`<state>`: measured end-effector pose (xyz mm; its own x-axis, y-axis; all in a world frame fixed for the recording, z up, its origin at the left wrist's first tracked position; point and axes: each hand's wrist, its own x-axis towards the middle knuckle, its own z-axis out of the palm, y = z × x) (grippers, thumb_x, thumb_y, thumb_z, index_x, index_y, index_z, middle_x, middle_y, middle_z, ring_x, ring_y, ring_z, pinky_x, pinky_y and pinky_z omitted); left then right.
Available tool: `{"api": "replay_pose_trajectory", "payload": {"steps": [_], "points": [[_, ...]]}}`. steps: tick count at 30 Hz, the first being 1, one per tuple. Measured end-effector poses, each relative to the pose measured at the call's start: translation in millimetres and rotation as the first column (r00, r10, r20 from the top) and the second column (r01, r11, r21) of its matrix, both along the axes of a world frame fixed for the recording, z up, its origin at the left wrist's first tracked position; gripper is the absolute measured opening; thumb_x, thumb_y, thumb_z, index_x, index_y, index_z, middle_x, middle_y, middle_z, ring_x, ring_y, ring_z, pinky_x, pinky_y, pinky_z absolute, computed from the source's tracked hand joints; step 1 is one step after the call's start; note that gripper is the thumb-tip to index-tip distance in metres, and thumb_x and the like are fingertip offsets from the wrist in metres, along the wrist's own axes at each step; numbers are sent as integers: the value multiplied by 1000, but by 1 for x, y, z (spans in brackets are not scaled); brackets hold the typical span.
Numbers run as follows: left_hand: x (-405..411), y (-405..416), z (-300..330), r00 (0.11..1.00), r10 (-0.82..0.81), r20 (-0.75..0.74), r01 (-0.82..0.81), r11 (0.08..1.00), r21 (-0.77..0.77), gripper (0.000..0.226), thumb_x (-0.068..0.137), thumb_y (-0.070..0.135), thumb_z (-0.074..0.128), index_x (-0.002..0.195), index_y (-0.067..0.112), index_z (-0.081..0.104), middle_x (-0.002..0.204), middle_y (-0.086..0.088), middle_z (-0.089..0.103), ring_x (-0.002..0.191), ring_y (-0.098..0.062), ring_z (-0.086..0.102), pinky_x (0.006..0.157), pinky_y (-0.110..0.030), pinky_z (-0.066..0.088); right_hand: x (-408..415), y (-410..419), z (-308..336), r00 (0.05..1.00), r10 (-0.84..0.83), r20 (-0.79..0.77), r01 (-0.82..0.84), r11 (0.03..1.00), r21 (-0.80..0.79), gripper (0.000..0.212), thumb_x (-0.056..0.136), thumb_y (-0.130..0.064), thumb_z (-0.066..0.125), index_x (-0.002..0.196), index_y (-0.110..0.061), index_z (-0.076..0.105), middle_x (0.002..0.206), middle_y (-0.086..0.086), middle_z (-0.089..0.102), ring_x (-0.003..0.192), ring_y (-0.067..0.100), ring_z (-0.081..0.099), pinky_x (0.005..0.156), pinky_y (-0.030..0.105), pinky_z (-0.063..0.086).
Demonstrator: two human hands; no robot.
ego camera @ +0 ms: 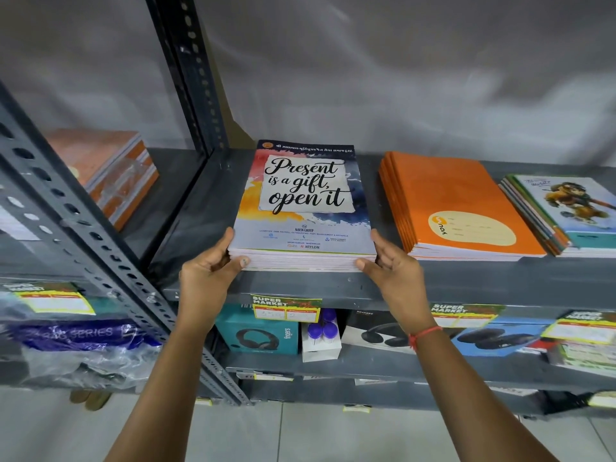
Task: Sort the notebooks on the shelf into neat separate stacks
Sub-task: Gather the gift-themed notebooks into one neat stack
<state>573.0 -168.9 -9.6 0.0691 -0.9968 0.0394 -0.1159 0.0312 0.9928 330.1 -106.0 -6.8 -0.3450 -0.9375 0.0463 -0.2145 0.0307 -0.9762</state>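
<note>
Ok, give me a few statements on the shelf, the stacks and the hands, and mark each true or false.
1. Both hands grip the "Present is a gift" stack: left hand, right hand. True.
2. The orange stack lies left of it. False: right.
3. The cartoon-cover stack is rightmost on the shelf. True.
4. The stacks are upright. False: they lie flat.
5. Headphone boxes sit on the shelf above. False: below.

On the grey shelf (200,208), the left hand (208,273) and right hand (395,271) clasp the near corners of the "Present is a gift" stack (305,201). Right of it lie an orange stack (456,208) and a cartoon-cover stack (563,215), each apart.
</note>
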Motion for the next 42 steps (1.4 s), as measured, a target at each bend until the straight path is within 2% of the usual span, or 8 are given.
{"api": "replay_pose_trajectory", "payload": {"steps": [8,14,25,29,33,37,40,42], "points": [[-2,9,13,1000,-19,-11,20,999,32,50,85,4,60,133,11,48,119,5,58,73,22,59,76,0,47,2,4,4,999,13,-30,-13,1000,5,61,85,-5,63,141,-14,39,124,-13,54,111,-7,54,91,1,40],[-8,7,29,960,-58,-275,126,963,236,68,93,56,16,145,14,27,154,-7,31,144,-22,22,119,-35,14,9,0,12,968,-78,238,62,995,75,63,89,-49,49,144,-23,32,145,-8,40,137,12,33,117,36,24],[-14,7,22,976,-111,-189,151,965,216,63,94,55,15,142,20,35,144,5,44,133,-8,38,118,-28,18,26,1,21,954,-82,287,64,995,72,55,95,-43,39,146,-23,29,154,-5,29,142,14,26,111,29,21],[-4,-5,31,999,7,-49,5,973,230,61,88,64,23,125,26,55,141,1,48,128,-17,45,113,-33,26,36,17,11,947,-203,-248,207,978,-11,51,95,-40,40,142,-18,36,147,2,41,136,20,38,105,28,33],[-21,-24,73,945,-27,327,6,998,64,66,92,58,26,128,10,54,127,-10,56,119,-23,49,94,-32,33,70,28,-3,592,-260,-763,32,953,-300,50,98,-41,25,86,-16,67,83,2,68,76,21,63,68,25,47],[-57,-61,105,732,-186,655,165,982,94,71,91,60,21,120,7,58,128,-21,57,121,-34,50,95,-37,37,88,14,-6,357,-220,-908,-74,962,-263,41,89,-35,39,59,-20,65,60,-3,63,53,18,60,51,20,46],[-77,-103,105,621,-277,734,250,957,149,70,89,64,18,131,18,51,140,-17,48,130,-33,43,105,-39,35,92,8,-8,320,-138,-937,-101,979,-179,36,81,-38,45,57,-21,64,57,-4,62,52,15,59,50,17,45],[-94,-131,108,599,-322,733,313,937,156,67,92,58,21,119,12,61,115,-22,61,121,-35,52,89,-30,37,93,7,-13,307,-113,-945,-101,983,-150,34,78,-39,47,54,-21,63,57,-5,61,52,14,59,49,17,45]]}}
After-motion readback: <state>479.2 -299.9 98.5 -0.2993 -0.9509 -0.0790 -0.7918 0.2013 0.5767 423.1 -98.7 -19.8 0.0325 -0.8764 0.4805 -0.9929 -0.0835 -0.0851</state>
